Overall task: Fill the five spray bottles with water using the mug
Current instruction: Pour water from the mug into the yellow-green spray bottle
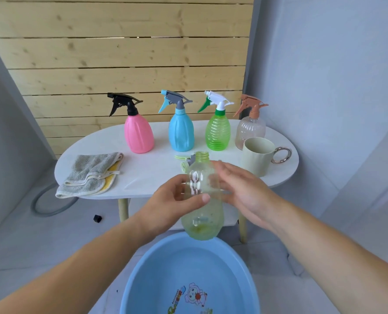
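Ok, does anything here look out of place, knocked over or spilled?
No spill shows. One spray head lies loose on the table, off the open bottle that the left hand grips over the basin. A small black piece sits on the floor, and the cloth overhangs the table edge.

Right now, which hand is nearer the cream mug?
Right. The right hand is in front of the cream mug, beside the uncapped bottle; the left hand grips that bottle farther left.
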The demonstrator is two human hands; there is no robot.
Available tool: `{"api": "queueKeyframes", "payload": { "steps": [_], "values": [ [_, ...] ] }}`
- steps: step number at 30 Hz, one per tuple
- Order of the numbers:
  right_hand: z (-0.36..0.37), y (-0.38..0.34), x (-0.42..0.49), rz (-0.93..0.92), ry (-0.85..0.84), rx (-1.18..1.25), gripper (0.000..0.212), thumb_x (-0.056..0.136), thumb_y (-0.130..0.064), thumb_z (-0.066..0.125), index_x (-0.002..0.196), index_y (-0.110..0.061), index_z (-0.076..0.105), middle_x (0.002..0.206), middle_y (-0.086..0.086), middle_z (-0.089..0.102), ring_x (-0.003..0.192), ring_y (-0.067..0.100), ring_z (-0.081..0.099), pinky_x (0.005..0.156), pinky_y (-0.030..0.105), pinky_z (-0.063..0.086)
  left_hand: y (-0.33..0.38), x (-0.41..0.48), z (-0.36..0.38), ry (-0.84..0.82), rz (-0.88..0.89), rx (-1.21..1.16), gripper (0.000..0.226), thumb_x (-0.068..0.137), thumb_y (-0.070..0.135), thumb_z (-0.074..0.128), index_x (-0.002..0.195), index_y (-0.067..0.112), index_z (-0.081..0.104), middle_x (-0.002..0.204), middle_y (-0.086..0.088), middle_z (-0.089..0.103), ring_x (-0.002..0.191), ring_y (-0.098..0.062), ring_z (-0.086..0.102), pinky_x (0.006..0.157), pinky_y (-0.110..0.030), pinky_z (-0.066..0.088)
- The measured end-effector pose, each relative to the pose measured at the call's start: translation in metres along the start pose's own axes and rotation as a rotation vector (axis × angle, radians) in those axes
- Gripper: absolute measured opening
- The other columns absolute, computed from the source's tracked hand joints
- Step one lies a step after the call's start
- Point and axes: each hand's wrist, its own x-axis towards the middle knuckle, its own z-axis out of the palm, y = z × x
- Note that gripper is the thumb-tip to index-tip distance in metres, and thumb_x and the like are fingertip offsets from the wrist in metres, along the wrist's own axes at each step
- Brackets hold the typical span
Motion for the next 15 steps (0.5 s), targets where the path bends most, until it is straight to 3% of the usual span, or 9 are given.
{"api": "queueKeyframes", "payload": {
  "steps": [3, 5, 6, 9, 13, 15],
  "values": [
    [-0.029, -0.013, 0.012, -0.169, 0.474, -0.268, 0.017, 0.099, -0.030, 0.054, 0.095, -0.024, 0.069, 0.099, 0.001, 0.070, 0.095, 0.016, 0.064, 0.089, 0.033, 0.051, -0.002, -0.006, -0.004, -0.003, -0.028, -0.021, 0.061, 0.071, 0.045, 0.084, 0.124, 0.020, 0.067, 0.121, -0.019, 0.071, 0.113, -0.032, 0.071, 0.102, -0.048, 0.055],
    [-0.063, -0.021, 0.024, -0.235, 0.749, -0.502, 0.020, 0.098, -0.029, 0.048, 0.092, -0.023, 0.067, 0.101, 0.000, 0.066, 0.101, 0.019, 0.057, 0.085, 0.032, 0.045, -0.004, -0.008, -0.005, 0.012, -0.040, -0.011, 0.059, 0.073, 0.043, 0.085, 0.124, 0.021, 0.066, 0.120, -0.014, 0.074, 0.113, -0.029, 0.072, 0.101, -0.043, 0.058],
    [-0.082, -0.022, 0.031, -0.204, 0.808, -0.587, 0.025, 0.097, -0.032, 0.043, 0.091, -0.022, 0.065, 0.103, 0.002, 0.062, 0.107, 0.023, 0.052, 0.089, 0.035, 0.043, -0.006, -0.009, -0.005, 0.016, -0.049, -0.009, 0.057, 0.075, 0.040, 0.084, 0.125, 0.020, 0.066, 0.119, -0.012, 0.075, 0.112, -0.026, 0.073, 0.097, -0.038, 0.060],
    [-0.123, -0.015, 0.046, 0.033, 0.743, -0.764, 0.034, 0.093, -0.037, 0.030, 0.073, -0.019, 0.050, 0.090, 0.007, 0.053, 0.095, 0.027, 0.044, 0.090, 0.040, 0.037, -0.011, -0.010, -0.003, 0.008, -0.078, -0.014, 0.053, 0.078, 0.032, 0.087, 0.125, 0.020, 0.066, 0.117, -0.009, 0.076, 0.107, -0.018, 0.075, 0.084, -0.025, 0.061],
    [-0.138, 0.003, 0.050, 0.107, 0.660, -0.703, 0.035, 0.099, -0.018, 0.034, 0.064, -0.016, 0.039, 0.074, 0.005, 0.045, 0.074, 0.025, 0.038, 0.060, 0.033, 0.029, -0.017, -0.007, 0.001, -0.022, -0.096, -0.006, 0.054, 0.076, 0.029, 0.088, 0.125, 0.019, 0.066, 0.115, -0.005, 0.078, 0.107, -0.016, 0.075, 0.084, -0.020, 0.059],
    [-0.143, 0.007, 0.048, 0.118, 0.670, -0.664, 0.031, 0.099, -0.022, 0.038, 0.073, -0.020, 0.056, 0.088, 0.006, 0.050, 0.072, 0.024, 0.044, 0.058, 0.031, 0.030, -0.019, -0.004, 0.003, -0.029, -0.108, 0.010, 0.054, 0.078, 0.029, 0.091, 0.124, 0.019, 0.066, 0.114, -0.004, 0.078, 0.107, -0.015, 0.075, 0.085, -0.019, 0.058]
  ]
}}
